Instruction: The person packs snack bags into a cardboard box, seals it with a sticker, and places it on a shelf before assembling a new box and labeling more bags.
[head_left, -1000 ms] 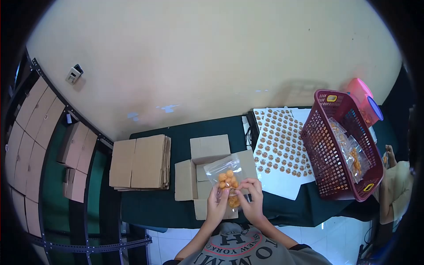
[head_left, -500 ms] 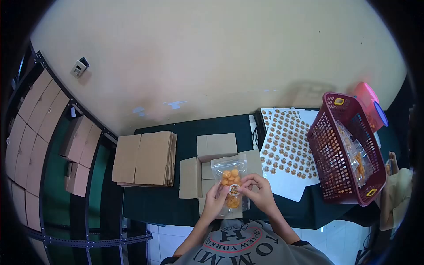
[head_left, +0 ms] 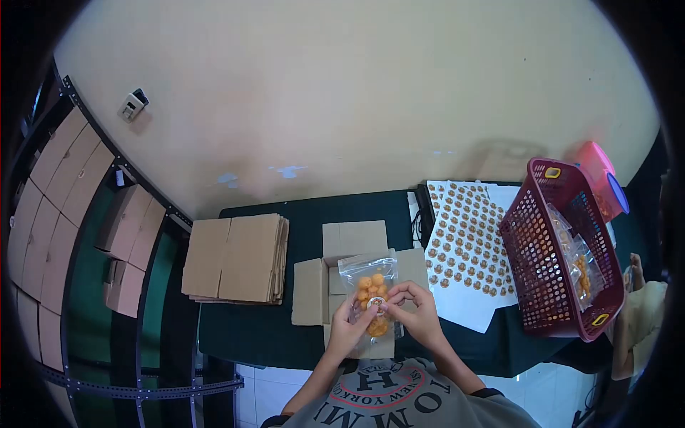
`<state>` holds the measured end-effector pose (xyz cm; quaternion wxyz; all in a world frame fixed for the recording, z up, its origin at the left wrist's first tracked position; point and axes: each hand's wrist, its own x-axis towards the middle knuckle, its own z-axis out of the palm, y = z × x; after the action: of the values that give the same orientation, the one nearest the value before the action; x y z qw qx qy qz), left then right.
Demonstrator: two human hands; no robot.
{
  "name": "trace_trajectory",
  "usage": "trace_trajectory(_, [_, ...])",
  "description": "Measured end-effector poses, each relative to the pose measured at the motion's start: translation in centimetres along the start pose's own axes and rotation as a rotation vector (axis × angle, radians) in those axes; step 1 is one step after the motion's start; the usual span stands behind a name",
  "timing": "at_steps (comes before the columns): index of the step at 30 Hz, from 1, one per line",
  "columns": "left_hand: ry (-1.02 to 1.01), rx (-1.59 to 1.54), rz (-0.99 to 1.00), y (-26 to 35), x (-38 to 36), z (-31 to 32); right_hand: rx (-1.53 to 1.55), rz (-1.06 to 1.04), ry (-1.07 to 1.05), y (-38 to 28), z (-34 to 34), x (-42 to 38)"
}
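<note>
A clear zip bag of round orange snacks [head_left: 373, 283] is held upright in front of my chest, above an open cardboard box [head_left: 308, 289]. My left hand [head_left: 348, 329] grips the bag's left edge, its thumb pressed at the round label [head_left: 376, 305] on the bag's front. On the other side, my right hand [head_left: 419, 314] is closed at the bag's right edge, with thumb and fingertips touching the label. The fingers behind the bag are hidden. Part of the box's inside is covered by the bag.
Flattened cardboard boxes [head_left: 235, 257] are stacked at the left. Sheets of round stickers [head_left: 467, 239] lie right of the box, beside a maroon basket [head_left: 531, 264] holding snack bags [head_left: 581, 274]. Shelves with boxes [head_left: 61, 192] stand far left. Another person's arm [head_left: 628, 328] shows at far right.
My thumbs have shifted over the label and now cover more of it. Both hands keep hold of the bag. The whole view has shifted slightly.
</note>
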<state>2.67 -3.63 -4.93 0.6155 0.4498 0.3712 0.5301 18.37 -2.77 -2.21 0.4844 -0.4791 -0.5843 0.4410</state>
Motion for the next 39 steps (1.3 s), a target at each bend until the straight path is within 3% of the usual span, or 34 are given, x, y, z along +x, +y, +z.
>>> trace_trajectory(10, [0.014, 0.032, -0.028, 0.1, 0.1, 0.4, -0.361, -0.128, 0.059, -1.2, -0.1, -0.5])
trace_trajectory(14, [0.0, 0.009, -0.052, 0.0, 0.2, 0.5, -0.427, -0.088, 0.089, -1.5, -0.1, -0.8])
trace_trajectory(16, [-0.004, -0.009, -0.059, 0.0, 0.2, 0.5, -0.102, 0.055, 0.117, -1.3, 0.0, -0.9])
trace_trajectory(20, [0.039, -0.036, -0.166, 0.5, 0.2, 0.6, -0.155, 0.051, 0.106, -1.1, -0.1, -1.1])
trace_trajectory(23, [-0.022, 0.037, -0.184, 0.9, 0.4, 0.3, -0.222, -0.063, 0.132, 0.1, -0.2, -0.9])
trace_trajectory(25, [-0.056, -0.005, -0.195, 1.6, 0.5, 0.5, 0.054, -0.012, 0.127, 0.4, -0.2, -0.8])
trace_trajectory(31, [-0.121, -0.01, -0.205, 1.4, 0.5, 0.3, 0.494, 0.091, 0.024, 1.5, 0.2, -1.2])
trace_trajectory(39, [-0.132, 0.033, -0.137, 1.9, 0.5, 0.5, 0.575, 0.145, 0.01, 0.9, 0.8, -1.2])
